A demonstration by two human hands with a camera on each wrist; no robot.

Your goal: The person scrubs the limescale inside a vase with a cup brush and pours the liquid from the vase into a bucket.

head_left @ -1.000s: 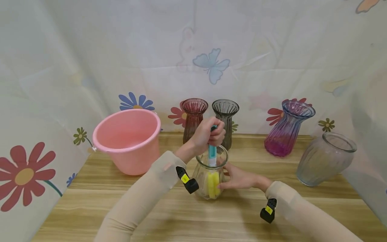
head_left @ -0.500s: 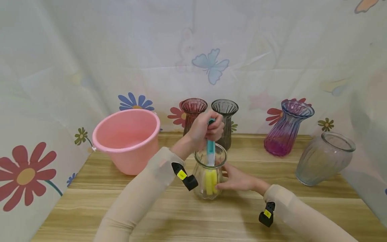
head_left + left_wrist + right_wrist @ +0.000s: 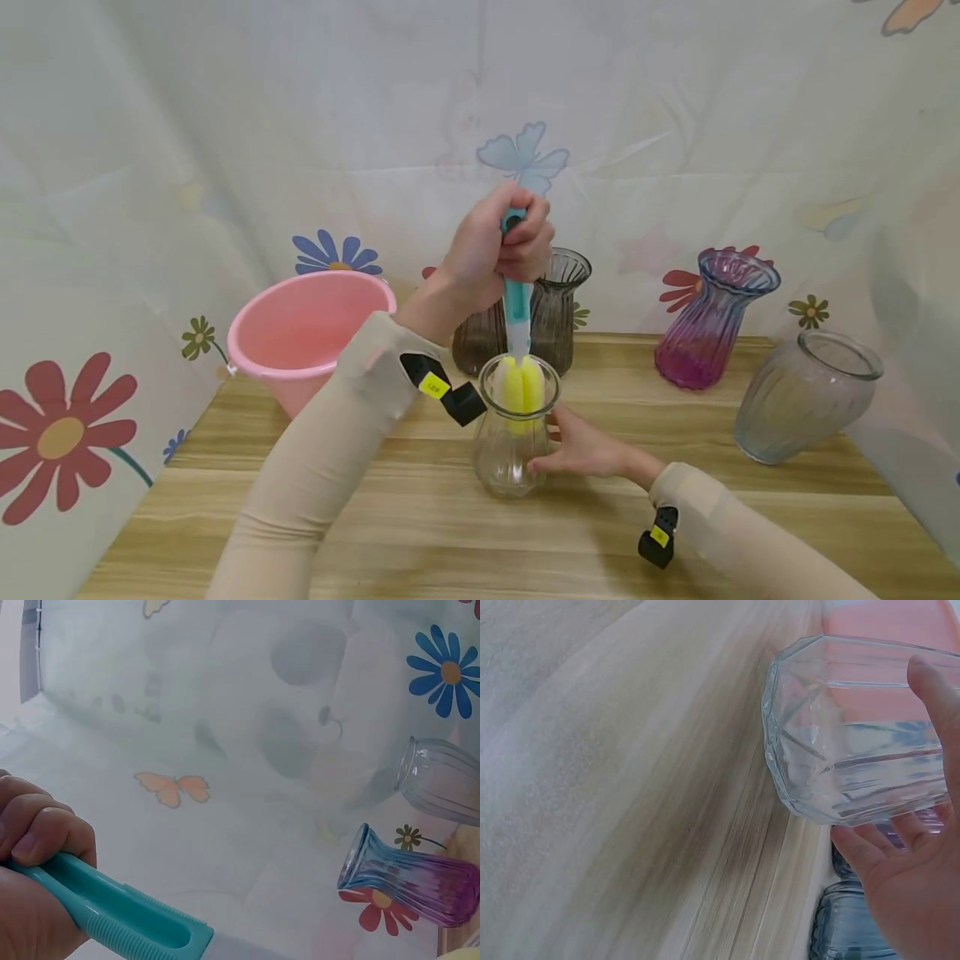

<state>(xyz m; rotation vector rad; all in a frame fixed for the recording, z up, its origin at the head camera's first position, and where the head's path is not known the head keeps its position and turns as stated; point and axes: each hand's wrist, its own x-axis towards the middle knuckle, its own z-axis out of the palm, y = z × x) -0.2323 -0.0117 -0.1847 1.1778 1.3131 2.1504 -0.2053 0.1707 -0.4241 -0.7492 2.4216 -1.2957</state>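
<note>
My left hand (image 3: 495, 246) grips the teal handle of a sponge bottle brush (image 3: 517, 302), held upright above a clear glass vase (image 3: 501, 462). The brush's yellow sponge head sits in the vase's mouth, partly above the rim. Around the vase's right side my right hand (image 3: 588, 447) steadies it, thumb in front and fingers behind. In the left wrist view, curled fingers (image 3: 52, 832) wrap the ridged brush handle (image 3: 142, 922). The right wrist view has the faceted vase base (image 3: 802, 742) between the thumb and fingers of my right hand (image 3: 911, 877).
A pink bucket (image 3: 258, 371) stands at the left. Behind the brush are a reddish vase (image 3: 477, 346), partly hidden by my left hand, and a grey vase (image 3: 553, 325). To the right stand a blue-purple vase (image 3: 701, 333) and a pale clear vase (image 3: 802, 400) on the wooden table (image 3: 675, 417).
My left hand has risen, drawing the sponge head from low inside the vase up to its mouth. My right hand and the vase have hardly moved.
</note>
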